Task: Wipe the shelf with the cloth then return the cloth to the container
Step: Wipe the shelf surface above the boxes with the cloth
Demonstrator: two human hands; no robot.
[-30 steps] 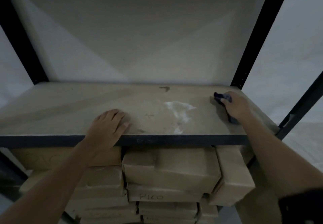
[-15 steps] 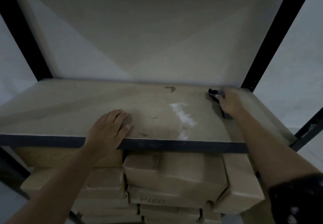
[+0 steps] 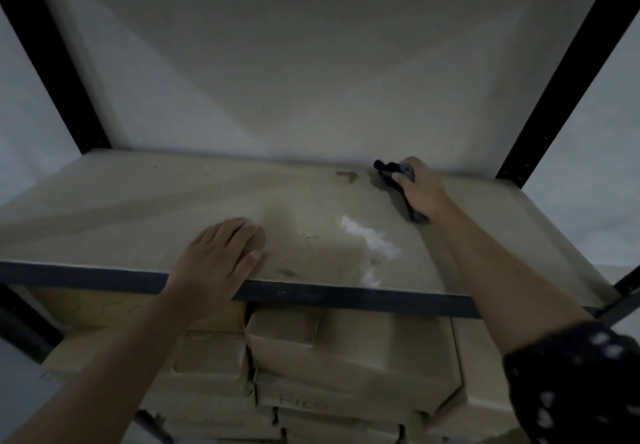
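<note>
The left hand (image 3: 218,256) is laid flat and open at the front edge of the shelf (image 3: 138,208), left of its middle, holding nothing and apparently serving as a brace. Right of it, a white smear (image 3: 370,239) is seen near the front edge, and a dark mark (image 3: 348,176) near the back edge. At the back-right corner the cloth (image 3: 389,172) is bunched and pressed onto the shelf by the closed right hand (image 3: 420,187). No container is in view. With so small a wad, the smear could be missed or merely spread, and the cloth could be lost behind the back edge.
</note>
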